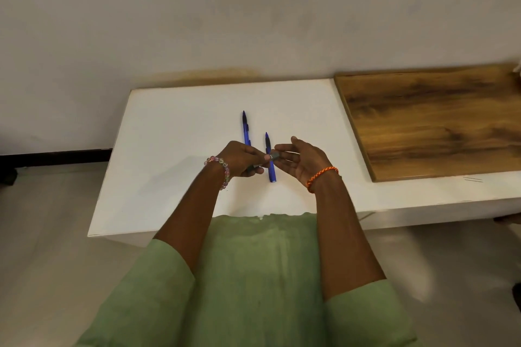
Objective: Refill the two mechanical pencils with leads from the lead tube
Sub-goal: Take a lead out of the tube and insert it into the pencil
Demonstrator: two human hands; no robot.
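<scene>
A person in a green top works over a white table [174, 149], both hands raised just above two blue pencils. The left hand [241, 159] is closed around a small grey lead tube [255, 168], its body showing below the curled fingers and its upper end pinched at the fingertips. The right hand [300, 159] is half open, palm turned inward; its fingertips meet the tube's end, where a small grey piece, probably the cap [275, 155], sits between the two hands. Whether the cap is off or still seated cannot be told.

Both pencils lie flat on the table, side by side and roughly parallel, tips pointing away from the person. The left pencil [245, 128] lies farther back, its near end hidden behind the left hand. The right pencil [270, 169] lies nearer, passing under the joined fingertips, its near end clear of the hands. Neither is held, and neither appears to be opened, though their caps are too small to judge.

The work looks to be at its start: the tube is in hand and being opened, no lead is visible, and both pencils seemingly await refilling. Still to come, by this reading, are drawing out leads, opening each pencil, feeding them in and closing everything up.

A wooden board [428, 121] lies to the right, well apart.
</scene>
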